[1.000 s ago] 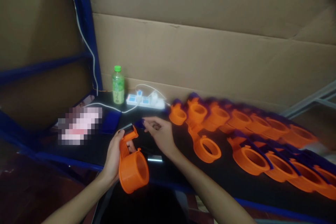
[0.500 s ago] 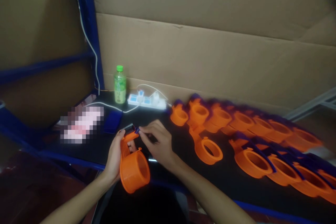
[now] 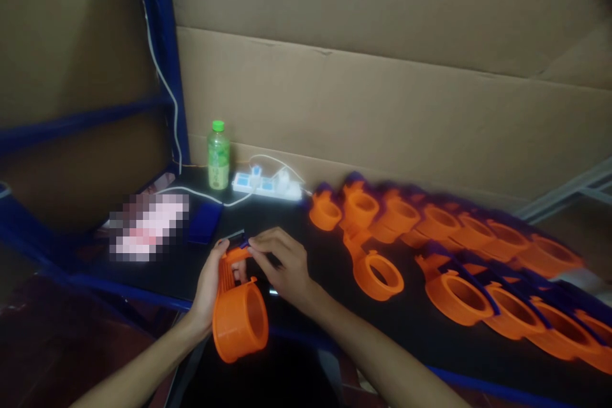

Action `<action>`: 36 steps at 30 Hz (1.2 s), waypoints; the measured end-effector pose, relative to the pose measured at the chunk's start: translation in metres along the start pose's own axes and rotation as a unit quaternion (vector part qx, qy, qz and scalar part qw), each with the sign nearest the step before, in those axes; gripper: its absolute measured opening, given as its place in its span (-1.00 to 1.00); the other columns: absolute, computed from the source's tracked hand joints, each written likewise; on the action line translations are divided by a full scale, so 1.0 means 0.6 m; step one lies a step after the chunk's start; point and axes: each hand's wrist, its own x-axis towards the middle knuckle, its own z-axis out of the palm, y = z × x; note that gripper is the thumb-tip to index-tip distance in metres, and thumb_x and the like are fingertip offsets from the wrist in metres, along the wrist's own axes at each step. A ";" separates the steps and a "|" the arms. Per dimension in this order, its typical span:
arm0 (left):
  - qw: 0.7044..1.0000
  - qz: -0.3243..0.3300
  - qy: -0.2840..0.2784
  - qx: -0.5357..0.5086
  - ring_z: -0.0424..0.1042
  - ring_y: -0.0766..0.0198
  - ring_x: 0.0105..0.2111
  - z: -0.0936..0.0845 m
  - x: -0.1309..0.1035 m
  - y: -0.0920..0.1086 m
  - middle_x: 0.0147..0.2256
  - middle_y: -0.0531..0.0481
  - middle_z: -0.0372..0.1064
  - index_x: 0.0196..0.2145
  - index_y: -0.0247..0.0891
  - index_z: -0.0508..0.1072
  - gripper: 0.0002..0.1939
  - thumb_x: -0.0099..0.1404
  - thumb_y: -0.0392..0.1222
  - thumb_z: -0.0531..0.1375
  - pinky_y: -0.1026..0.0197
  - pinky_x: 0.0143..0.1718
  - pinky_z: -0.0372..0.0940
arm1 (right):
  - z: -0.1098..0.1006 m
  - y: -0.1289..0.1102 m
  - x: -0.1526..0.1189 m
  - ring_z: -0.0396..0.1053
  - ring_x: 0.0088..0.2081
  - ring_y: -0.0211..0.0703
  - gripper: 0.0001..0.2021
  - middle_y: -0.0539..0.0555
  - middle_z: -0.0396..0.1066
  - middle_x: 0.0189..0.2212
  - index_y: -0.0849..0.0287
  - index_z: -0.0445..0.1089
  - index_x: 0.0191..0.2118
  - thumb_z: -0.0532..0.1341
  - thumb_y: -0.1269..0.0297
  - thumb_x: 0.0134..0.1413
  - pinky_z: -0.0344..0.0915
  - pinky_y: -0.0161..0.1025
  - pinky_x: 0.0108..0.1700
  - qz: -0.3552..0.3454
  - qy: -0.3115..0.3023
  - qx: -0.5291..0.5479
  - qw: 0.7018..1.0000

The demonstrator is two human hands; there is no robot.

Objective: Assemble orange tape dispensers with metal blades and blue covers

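Note:
An orange plastic part with a wide ring hangs below my left hand, which is wrapped round its ribbed handle. The ring's opening faces right. At the handle's upper end is a small dark blue piece, with a dark, glossy-edged item just behind it. The thumb and forefinger of my right hand pinch together at the blue piece. The fingertips hide part of it.
Several orange ring parts with dark blue pieces lie in rows on the black table at the right. A green-capped bottle and a white power strip stand by the cardboard wall. Blue frame at left.
The orange part and my left hand have shifted slightly down and left. My right hand has moved a little down and left, its fingertips still at the blue piece.

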 end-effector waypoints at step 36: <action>0.975 -0.094 -0.045 -0.198 0.37 0.35 -0.59 0.005 -0.007 0.006 -0.56 0.07 0.35 -0.42 -0.29 0.41 -0.74 0.29 -0.05 0.26 0.31 -0.50 0.33 | 0.033 0.002 -0.018 0.50 -0.11 -0.14 -0.73 0.07 0.55 -0.17 0.04 0.52 -0.03 0.29 0.47 0.19 0.51 -0.14 -0.09 -0.060 0.018 -0.068 0.996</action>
